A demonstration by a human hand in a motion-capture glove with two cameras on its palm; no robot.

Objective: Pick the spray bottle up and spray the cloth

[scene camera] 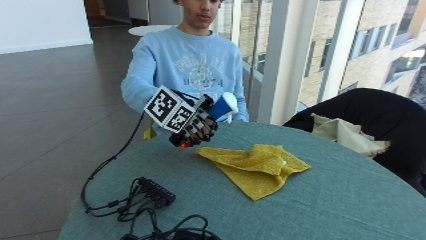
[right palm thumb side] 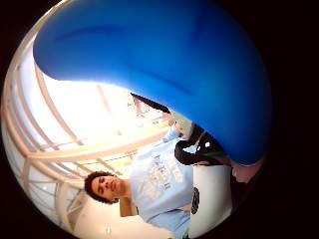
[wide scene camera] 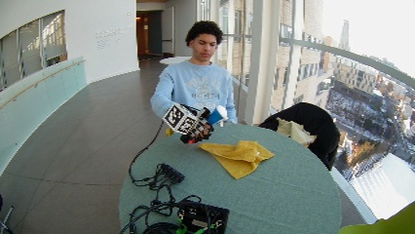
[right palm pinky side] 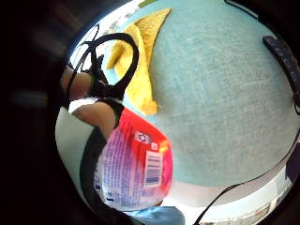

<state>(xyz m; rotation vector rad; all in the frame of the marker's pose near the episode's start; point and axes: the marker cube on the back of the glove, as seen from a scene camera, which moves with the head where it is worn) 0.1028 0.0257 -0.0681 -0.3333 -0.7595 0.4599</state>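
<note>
Round woven teal table (scene camera: 346,200); crumpled yellow cloth (scene camera: 256,167); hand (scene camera: 196,130) grips spray bottle (scene camera: 223,106).

Bottle label (right palm pinky side: 140,164) — print unreadable.

light blue printed sweatshirt (scene camera: 190,65) | black glove on right hand (scene camera: 196,131)

Daylight pours in through the windows (wide scene camera: 305,53), blowing out the thumb-side palm view; both palm views bend strongly at their edges.
</note>
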